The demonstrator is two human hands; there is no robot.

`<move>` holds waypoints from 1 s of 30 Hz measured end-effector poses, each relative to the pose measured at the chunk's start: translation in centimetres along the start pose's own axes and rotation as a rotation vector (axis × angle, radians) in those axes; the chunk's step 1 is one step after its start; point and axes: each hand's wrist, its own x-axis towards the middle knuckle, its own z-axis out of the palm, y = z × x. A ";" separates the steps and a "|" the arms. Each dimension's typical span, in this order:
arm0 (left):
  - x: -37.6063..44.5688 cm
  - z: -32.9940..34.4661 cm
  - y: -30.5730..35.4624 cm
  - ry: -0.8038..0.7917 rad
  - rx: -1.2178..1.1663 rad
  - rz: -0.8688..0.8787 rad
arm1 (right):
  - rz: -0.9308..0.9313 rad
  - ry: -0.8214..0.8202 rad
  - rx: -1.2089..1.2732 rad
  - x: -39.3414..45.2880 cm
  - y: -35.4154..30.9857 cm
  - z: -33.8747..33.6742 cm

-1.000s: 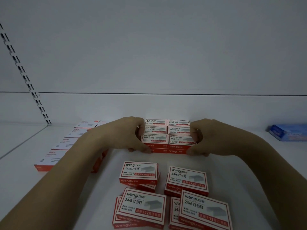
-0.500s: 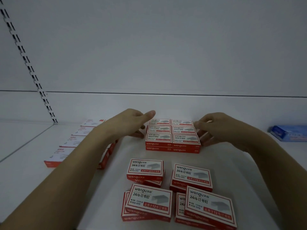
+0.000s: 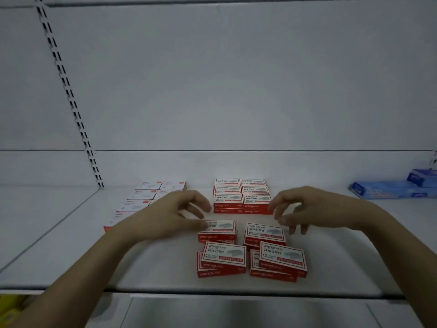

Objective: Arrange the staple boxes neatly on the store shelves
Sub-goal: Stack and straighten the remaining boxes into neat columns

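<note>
A: We've let go of the far block [image 3: 242, 196]. A second ago both our hands were pressed to its sides, squaring it up. Now they have drawn back toward us.

B: And the block looks tidy: two columns, three rows, two layers, edges flush, sitting mid-shelf just short of the back wall.

A: So that batch is done, we'd say. Our left hand [image 3: 170, 215] hovers over the near-left loose stack [image 3: 217, 230], fingers loosely curled and holding nothing; the thumb looks about to touch the box's left edge.

B: Our right hand [image 3: 307, 210] is the same, fingers hanging slack and empty, just right of the other loose stack [image 3: 264, 234].

A: The four loose stacks sit between us and the block. The two nearest the shelf [image 3: 59, 256] edge, left [image 3: 222, 259] and right [image 3: 280, 260], are skewed, top boxes twisted off the ones below.

B: Then we'd judge the next step is to straighten those and push them up behind the block's front. The skewed tops could slide if we squeeze unevenly.

A: Far left there is another red-and-white row [image 3: 146, 197], partly hidden by our left arm. Blue packs [image 3: 392, 189] lie far right.
</note>
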 end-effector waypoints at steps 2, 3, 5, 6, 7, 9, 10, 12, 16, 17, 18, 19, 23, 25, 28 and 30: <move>-0.5 0.5 -0.7 0.035 -0.047 -0.041 | 0.018 -0.021 0.080 -0.7 0.5 0.3; -0.7 0.6 -0.8 0.046 -0.071 -0.051 | 0.018 -0.023 0.135 -1.2 0.8 0.5; -0.8 0.8 -0.7 0.033 -0.101 -0.043 | -0.007 -0.034 0.215 -2.1 1.5 0.6; -0.8 0.8 -0.7 0.005 -0.095 -0.033 | -0.024 -0.040 0.213 -2.5 1.7 0.7; -0.8 0.9 -0.5 -0.032 -0.067 -0.028 | -0.038 -0.043 0.196 -2.8 1.8 0.9; -0.9 1.1 -0.3 -0.078 0.009 -0.023 | -0.043 -0.038 0.170 -3.0 1.8 1.1; -0.8 1.3 -0.2 -0.077 0.046 -0.020 | -0.044 -0.031 0.153 -3.0 1.7 1.3; -0.7 1.6 0.1 -0.042 0.082 -0.011 | -0.059 0.002 0.090 -2.8 1.5 1.7; -0.4 2.6 0.2 0.023 0.080 0.008 | -0.085 0.076 0.065 -2.5 1.3 2.7; -0.3 2.8 0.3 0.028 0.079 0.012 | -0.097 0.086 0.064 -2.5 1.3 2.9; -0.2 3.0 0.3 0.030 0.082 0.011 | -0.109 0.093 0.064 -2.5 1.4 3.1; -0.1 3.2 0.4 0.032 0.086 0.007 | -0.116 0.098 0.065 -2.6 1.5 3.2; 0.1 3.4 0.6 0.040 0.090 -0.006 | -0.120 0.116 0.056 -2.5 1.7 3.5; 0.1 3.5 0.6 0.054 0.098 -0.005 | -0.119 0.137 0.063 -2.4 1.9 3.7; 0.3 4.0 0.7 0.086 0.105 -0.007 | -0.107 0.198 0.097 -2.2 2.4 3.9; 0.6 4.4 0.8 0.098 0.109 -0.012 | -0.084 0.249 0.125 -2.0 2.7 4.1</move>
